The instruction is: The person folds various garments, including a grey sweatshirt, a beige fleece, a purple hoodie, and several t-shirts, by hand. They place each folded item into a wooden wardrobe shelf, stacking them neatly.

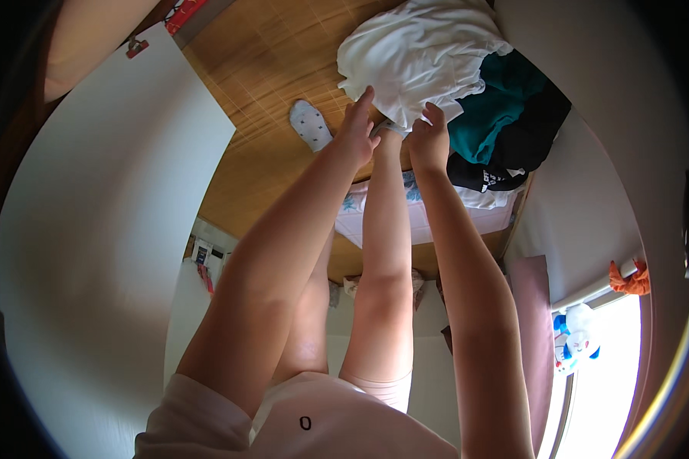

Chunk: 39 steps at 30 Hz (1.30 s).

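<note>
White crumpled fabric (419,54) lies on the wooden surface in front of me, at the top of the view. At its lower left edge is my left hand (360,129), fingers apart; whether the fingertips touch the cloth I cannot tell. My right hand (430,137) is at the lower edge of the same cloth, its fingers bent; a grip on the cloth cannot be made out. Between the hands, my foot is partly hidden under the fabric. My other foot wears a light sock (311,125) with small dark marks and stands to the left of my left hand.
Teal cloth (488,123) and black clothing (528,135) are heaped right of the white fabric. Below them lies a pink patterned cloth (436,226). A large white board (103,229) with a red clip (137,47) stands at left. At right, a plush toy (577,338) hangs by the bright window.
</note>
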Available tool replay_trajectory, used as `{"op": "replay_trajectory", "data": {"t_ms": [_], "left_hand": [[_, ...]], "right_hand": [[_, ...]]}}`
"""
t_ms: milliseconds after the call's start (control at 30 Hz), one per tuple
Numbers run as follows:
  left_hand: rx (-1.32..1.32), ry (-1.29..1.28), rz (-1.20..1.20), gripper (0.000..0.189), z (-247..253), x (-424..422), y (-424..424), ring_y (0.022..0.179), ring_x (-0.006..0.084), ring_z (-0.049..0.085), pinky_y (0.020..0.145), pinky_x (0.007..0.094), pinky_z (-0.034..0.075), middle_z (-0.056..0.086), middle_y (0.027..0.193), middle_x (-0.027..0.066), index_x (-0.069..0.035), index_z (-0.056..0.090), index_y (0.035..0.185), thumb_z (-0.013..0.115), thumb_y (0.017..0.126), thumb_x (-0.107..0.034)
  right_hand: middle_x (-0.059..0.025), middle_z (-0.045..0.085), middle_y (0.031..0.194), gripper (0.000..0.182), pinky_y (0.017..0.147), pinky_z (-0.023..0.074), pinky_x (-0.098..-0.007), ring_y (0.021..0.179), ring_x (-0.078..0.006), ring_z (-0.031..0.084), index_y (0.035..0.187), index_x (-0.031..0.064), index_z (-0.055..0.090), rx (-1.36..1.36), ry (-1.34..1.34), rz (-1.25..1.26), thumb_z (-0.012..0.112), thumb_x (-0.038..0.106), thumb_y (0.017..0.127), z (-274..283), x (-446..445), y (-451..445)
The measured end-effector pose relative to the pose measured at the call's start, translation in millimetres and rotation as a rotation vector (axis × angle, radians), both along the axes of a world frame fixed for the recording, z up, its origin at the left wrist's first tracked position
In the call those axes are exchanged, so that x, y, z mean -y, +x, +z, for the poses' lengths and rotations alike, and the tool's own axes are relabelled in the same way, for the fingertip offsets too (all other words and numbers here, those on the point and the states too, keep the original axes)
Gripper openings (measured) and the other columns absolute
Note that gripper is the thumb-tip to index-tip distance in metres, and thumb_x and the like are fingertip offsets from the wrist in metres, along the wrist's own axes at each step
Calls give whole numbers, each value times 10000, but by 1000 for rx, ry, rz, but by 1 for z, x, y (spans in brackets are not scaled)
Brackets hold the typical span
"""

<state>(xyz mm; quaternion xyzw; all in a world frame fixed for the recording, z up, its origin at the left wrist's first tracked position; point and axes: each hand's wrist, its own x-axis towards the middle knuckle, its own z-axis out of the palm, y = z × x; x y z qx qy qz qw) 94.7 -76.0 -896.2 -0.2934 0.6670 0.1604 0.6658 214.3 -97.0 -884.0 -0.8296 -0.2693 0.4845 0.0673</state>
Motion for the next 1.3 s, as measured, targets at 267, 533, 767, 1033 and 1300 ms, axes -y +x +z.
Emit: {"op": "replay_trajectory", "data": {"t_ms": [267, 533, 767, 1033, 1300], "left_hand": [[89, 130, 225, 836, -48, 2, 20, 1238, 219, 372, 1025, 397, 294, 421, 1325, 66, -116, 350, 1322, 673, 703, -575], [469, 191, 697, 335, -74, -14, -5, 1005, 268, 587, 898, 412, 493, 573, 1105, 167, 13, 488, 1134, 566, 827, -93], [286, 80, 366, 320, -55, -24, -10, 973, 236, 597, 841, 384, 527, 572, 1104, 139, 13, 484, 1133, 570, 862, -134], [138, 115, 100, 322, -37, -13, 0, 968, 195, 590, 816, 312, 524, 581, 1095, 120, 9, 507, 1138, 576, 869, -155], [297, 380, 284, 558, -4, 5, -29, 1179, 234, 452, 978, 417, 397, 456, 1293, 90, -62, 381, 1296, 459, 904, -451]], "right_hand": [[-127, 600, 1058, 321, 849, 444, -292, 985, -225, 582, 1137, 19, 524, -83, 139, -190, 472, 27, 821, -11, 10, 14], [-76, 572, 983, 247, 794, 422, -247, 904, -142, 531, 1101, -6, 499, 35, 323, -420, 504, 71, 866, -3, -4, 24], [-45, 467, 981, 559, 779, 361, -288, 836, -132, 419, 1108, 20, 467, -370, 31, -651, 630, 461, 805, -30, -35, 26], [-147, 554, 1115, 662, 840, 467, -371, 1014, -276, 556, 1196, -42, 444, -252, -14, -669, 772, 222, 685, -62, -66, 13], [-116, 552, 1064, 503, 834, 469, -351, 949, -240, 557, 1187, -20, 455, -620, -18, -760, 621, 78, 722, 8, -67, 0]]}}
